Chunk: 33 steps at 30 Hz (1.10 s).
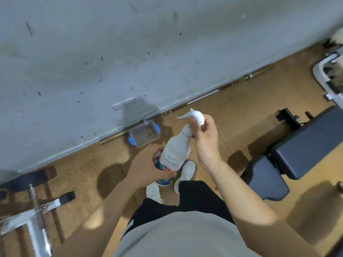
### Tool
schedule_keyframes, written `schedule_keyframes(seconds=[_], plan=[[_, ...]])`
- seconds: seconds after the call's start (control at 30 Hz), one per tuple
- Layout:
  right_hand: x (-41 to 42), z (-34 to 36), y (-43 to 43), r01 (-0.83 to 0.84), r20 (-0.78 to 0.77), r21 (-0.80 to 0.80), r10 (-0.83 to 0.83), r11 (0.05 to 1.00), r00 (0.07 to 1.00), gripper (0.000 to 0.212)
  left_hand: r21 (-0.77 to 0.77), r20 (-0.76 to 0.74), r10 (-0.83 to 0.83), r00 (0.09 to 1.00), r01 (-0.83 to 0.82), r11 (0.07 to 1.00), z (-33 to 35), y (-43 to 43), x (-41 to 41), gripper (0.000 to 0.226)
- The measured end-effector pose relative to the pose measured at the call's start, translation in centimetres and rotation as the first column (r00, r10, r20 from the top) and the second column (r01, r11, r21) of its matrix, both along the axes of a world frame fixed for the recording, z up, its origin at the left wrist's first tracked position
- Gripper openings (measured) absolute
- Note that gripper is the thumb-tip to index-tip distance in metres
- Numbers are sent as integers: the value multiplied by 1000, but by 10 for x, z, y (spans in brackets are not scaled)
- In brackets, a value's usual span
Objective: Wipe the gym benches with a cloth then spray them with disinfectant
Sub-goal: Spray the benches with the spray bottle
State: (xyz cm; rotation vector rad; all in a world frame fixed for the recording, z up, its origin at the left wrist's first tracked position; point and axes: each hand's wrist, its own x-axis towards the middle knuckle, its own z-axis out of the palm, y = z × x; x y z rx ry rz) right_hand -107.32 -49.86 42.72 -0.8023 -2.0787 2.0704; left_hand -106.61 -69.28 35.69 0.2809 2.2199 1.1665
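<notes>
A white disinfectant spray bottle (pixel 177 151) with a blue and red label is held tilted in front of me, above my shoes. My left hand (pixel 148 166) grips the lower body of the bottle around the label. My right hand (pixel 205 136) holds the white trigger head (pixel 193 115) at the top, fingers curled round it. A black padded gym bench (pixel 304 145) stands to the right, an arm's length from the bottle. No cloth is in view.
A clear plastic box with blue clips (pixel 144 135) sits on the brown floor by the grey wall (pixel 92 52). A barbell (pixel 204 97) lies along the wall's base. Metal equipment frames stand at lower left (pixel 35 210) and upper right (pixel 328 75).
</notes>
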Motion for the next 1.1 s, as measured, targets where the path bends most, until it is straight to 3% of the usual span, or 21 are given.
schedule_keyframes(seconds=[0.07, 0.2, 0.4, 0.5, 0.63, 0.73, 0.93, 1.1], plan=[[10, 13, 9, -14, -12, -109, 13, 994, 1000, 39, 58, 48, -58, 997, 55, 997, 14, 12, -1, 85], [32, 39, 29, -53, -13, -5, 53, 999, 999, 20, 119, 108, -184, 977, 171, 978, 35, 45, 5, 74], [84, 68, 80, 245, -50, -93, -250, 965, 967, 33, 173, 90, -284, 955, 266, 948, 65, 102, 41, 56], [129, 70, 112, 403, -62, -157, -416, 902, 907, 19, 106, 23, -392, 920, 388, 916, 77, 133, 72, 73], [206, 69, 160, 578, -16, -198, -592, 792, 806, 25, -2, -59, -485, 872, 486, 874, 83, 176, 136, 93], [267, 62, 193, 635, -43, -253, -664, 730, 747, 27, -57, -131, -518, 845, 515, 855, 86, 211, 196, 86], [390, 50, 254, 706, -32, -164, -719, 689, 695, 15, -193, -236, -539, 809, 504, 842, 92, 282, 316, 60], [453, 50, 302, 689, 23, -209, -701, 694, 713, 10, -148, -221, -529, 819, 508, 849, 88, 321, 380, 65]])
